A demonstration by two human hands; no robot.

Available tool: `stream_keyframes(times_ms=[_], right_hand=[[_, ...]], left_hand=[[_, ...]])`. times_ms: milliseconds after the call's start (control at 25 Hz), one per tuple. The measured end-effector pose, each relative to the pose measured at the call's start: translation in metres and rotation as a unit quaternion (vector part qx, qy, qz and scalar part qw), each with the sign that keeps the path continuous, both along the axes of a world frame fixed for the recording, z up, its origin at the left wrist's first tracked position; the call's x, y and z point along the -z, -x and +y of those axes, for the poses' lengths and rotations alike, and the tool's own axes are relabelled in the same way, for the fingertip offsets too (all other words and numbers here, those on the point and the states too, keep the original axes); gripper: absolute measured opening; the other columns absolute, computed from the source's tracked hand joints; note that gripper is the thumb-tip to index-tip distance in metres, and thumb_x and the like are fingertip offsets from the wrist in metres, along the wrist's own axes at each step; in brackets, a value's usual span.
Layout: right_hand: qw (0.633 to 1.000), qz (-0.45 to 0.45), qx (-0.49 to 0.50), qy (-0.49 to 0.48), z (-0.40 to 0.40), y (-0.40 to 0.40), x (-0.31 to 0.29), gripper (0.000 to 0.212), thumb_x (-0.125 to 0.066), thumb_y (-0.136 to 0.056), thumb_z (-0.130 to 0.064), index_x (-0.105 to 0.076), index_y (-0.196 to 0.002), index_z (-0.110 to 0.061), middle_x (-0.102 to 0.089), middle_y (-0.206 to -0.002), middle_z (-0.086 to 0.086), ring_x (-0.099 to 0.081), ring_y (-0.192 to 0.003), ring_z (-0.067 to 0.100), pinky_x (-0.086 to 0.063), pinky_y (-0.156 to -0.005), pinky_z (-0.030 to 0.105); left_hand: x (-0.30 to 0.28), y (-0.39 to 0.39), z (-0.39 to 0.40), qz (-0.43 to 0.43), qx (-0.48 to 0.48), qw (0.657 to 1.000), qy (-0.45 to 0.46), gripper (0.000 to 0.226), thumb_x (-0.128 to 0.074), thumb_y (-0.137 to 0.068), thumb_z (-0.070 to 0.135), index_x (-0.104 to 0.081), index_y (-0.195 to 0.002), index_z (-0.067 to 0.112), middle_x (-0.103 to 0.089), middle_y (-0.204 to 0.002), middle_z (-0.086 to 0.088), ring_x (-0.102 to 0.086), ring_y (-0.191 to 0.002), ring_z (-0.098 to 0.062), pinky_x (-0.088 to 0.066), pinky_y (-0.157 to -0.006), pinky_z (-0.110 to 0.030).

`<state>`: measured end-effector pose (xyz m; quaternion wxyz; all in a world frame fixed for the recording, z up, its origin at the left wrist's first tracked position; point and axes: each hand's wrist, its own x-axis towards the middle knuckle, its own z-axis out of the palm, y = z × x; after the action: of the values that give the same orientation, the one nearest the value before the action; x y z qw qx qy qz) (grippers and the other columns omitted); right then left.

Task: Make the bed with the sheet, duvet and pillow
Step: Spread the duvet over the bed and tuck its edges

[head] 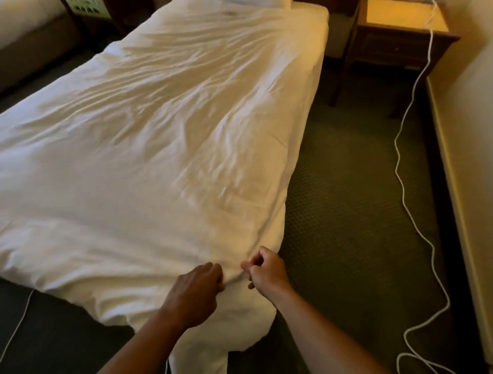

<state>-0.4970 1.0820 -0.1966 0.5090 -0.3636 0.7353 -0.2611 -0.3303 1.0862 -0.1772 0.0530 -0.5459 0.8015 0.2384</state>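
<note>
Our left hand and right hand curl their fingers into the white duvet corner; the pillow is mostly cut off at the top edge.

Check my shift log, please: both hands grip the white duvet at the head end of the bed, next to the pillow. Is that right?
Not quite. In the head view the left hand and right hand grip the duvet at its near foot-end corner; the pillow lies at the far end.

White pillow cut off by top edge, only a strip visible. Wrinkled white duvet runs off left edge, hides mattress and sheet. Wooden nightstand top partly out of frame.
</note>
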Motion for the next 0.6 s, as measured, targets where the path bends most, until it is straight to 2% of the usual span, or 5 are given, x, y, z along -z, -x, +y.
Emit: stream_keyframes(times_ms=[40, 120, 280, 440, 600], right_hand=[[1.0, 0.011, 0.001, -0.012, 0.002, 0.001, 0.005, 0.015, -0.068, -0.086, -0.021, -0.058, -0.081, -0.01, -0.065, -0.083, 0.007, -0.065, -0.07, 0.017, -0.052, -0.049, 0.02], [0.999, 0.025, -0.002, -0.029, 0.008, 0.003, 0.011, 0.015, -0.067, -0.087, -0.025, -0.058, -0.084, -0.012, -0.065, -0.084, 0.007, -0.066, -0.071, 0.018, -0.053, -0.05, 0.021], [0.995, 0.058, -0.065, -0.038, 0.027, -0.001, 0.022, 0.015, -0.066, -0.087, -0.026, -0.057, -0.083, -0.014, -0.063, -0.082, 0.003, -0.064, -0.07, 0.016, -0.056, -0.054, 0.027], [0.963, 0.114, -0.214, -0.116, 0.059, -0.012, 0.049, 0.015, -0.065, -0.086, -0.032, -0.054, -0.083, -0.022, -0.06, -0.087, 0.002, -0.063, -0.078, 0.019, -0.059, -0.072, 0.039], [0.904, 0.154, -0.351, -0.19, 0.089, -0.021, 0.082, 0.012, -0.059, -0.09, -0.034, -0.055, -0.092, -0.023, -0.062, -0.092, 0.003, -0.064, -0.082, 0.019, -0.057, -0.076, 0.037]], left_hand=[[0.004, 0.0, 0.004, 0.002, 0.003, 1.0, 0.02, 0.004, -0.047, -0.098, 0.032, -0.047, -0.101, 0.03, -0.051, -0.101, 0.011, -0.05, -0.083, -0.007, -0.044, -0.069, -0.022], [0.011, -0.005, 0.012, -0.002, 0.004, 0.998, 0.057, 0.021, -0.045, -0.099, 0.039, -0.049, -0.115, 0.027, -0.052, -0.109, 0.008, -0.052, -0.093, -0.009, -0.048, -0.074, -0.026], [0.017, -0.019, 0.036, 0.024, -0.035, 0.992, 0.115, 0.029, -0.043, -0.099, 0.041, -0.052, -0.116, 0.02, -0.055, -0.109, 0.004, -0.056, -0.091, -0.013, -0.053, -0.067, -0.032], [0.031, -0.044, 0.077, 0.048, -0.179, 0.976, 0.113, 0.023, -0.036, -0.1, 0.041, -0.048, -0.105, 0.023, -0.052, -0.098, 0.007, -0.053, -0.082, -0.008, -0.05, -0.065, -0.028], [0.068, -0.077, 0.136, 0.049, -0.331, 0.939, 0.082, 0.017, -0.037, -0.1, 0.042, -0.042, -0.091, 0.029, -0.05, -0.088, 0.01, -0.051, -0.071, -0.004, -0.042, -0.057, -0.02]])
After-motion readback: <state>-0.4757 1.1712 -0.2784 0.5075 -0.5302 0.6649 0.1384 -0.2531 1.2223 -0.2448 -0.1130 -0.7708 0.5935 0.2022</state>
